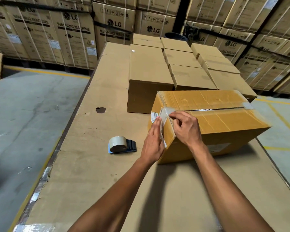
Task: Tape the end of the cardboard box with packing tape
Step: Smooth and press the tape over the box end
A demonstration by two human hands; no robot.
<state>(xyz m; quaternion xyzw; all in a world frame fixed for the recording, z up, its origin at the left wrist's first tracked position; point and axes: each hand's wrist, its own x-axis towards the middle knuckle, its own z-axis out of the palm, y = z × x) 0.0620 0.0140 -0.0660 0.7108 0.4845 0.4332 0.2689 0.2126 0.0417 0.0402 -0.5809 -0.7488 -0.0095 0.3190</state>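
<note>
Both forearms reach up from the bottom of the frame to the cardboard box (208, 121), right of centre on the cardboard-covered surface (94, 164). Left hand (152, 144) lies flat, fingers straight, against its near end. Right hand (186, 126), fingers curled, pinches clear packing tape (165, 113) at the top corner. Tape dispenser (120, 144) sits just left.
</note>
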